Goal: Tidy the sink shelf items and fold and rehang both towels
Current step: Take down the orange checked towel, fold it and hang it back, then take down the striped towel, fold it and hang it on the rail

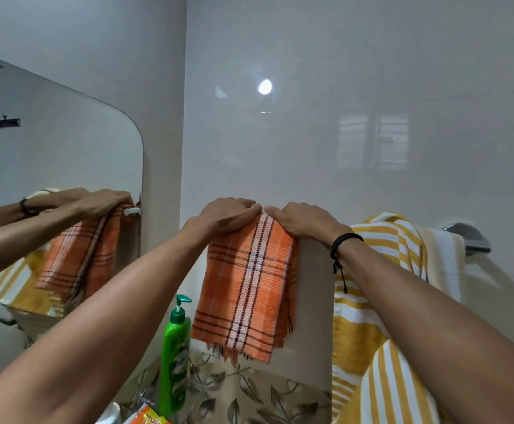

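At the left of the frame a mirror [66, 154] reflects the arms and towels. A green pump bottle [174, 356] stands low, left of centre. In the centre, the folded orange checked towel [245, 286] hangs flat on the wall rail, its fringe at the bottom. The left hand [226, 217] and the right hand [300, 220] lie palm down on its top fold, fingers curled over it, fingertips almost meeting. At the right, the yellow striped towel [375, 301] hangs loosely, bunched, beside the rail bracket [467, 237].

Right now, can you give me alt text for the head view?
Both hands, left hand and right hand, press a folded orange plaid towel over the rail; a yellow striped towel hangs alongside, green pump bottle below.
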`<control>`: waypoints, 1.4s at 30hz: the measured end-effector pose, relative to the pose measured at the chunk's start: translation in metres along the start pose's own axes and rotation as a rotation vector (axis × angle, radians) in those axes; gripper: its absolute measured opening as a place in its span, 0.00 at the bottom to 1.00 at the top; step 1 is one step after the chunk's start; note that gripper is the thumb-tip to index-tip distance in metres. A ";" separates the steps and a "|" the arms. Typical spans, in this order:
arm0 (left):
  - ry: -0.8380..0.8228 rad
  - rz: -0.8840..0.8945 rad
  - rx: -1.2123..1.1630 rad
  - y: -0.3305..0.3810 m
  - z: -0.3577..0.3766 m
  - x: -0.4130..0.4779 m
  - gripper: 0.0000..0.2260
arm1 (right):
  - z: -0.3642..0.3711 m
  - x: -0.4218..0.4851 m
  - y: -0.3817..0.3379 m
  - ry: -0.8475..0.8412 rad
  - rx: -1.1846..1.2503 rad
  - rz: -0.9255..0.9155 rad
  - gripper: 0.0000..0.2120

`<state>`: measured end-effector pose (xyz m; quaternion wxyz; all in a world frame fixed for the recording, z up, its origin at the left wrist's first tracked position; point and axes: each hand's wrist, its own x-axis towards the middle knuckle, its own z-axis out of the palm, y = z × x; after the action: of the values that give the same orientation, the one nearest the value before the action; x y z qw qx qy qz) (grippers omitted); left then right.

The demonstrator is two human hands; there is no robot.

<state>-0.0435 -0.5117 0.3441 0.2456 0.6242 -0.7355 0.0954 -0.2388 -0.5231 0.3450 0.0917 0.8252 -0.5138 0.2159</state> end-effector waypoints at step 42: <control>0.335 0.200 -0.262 0.153 0.044 -0.065 0.19 | 0.000 -0.138 0.085 0.774 -0.050 -0.017 0.15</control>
<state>-0.1955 -0.4439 0.3003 0.4325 0.4865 -0.7488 0.1251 -0.3663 -0.4508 0.2767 0.3009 0.6844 -0.4394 0.4979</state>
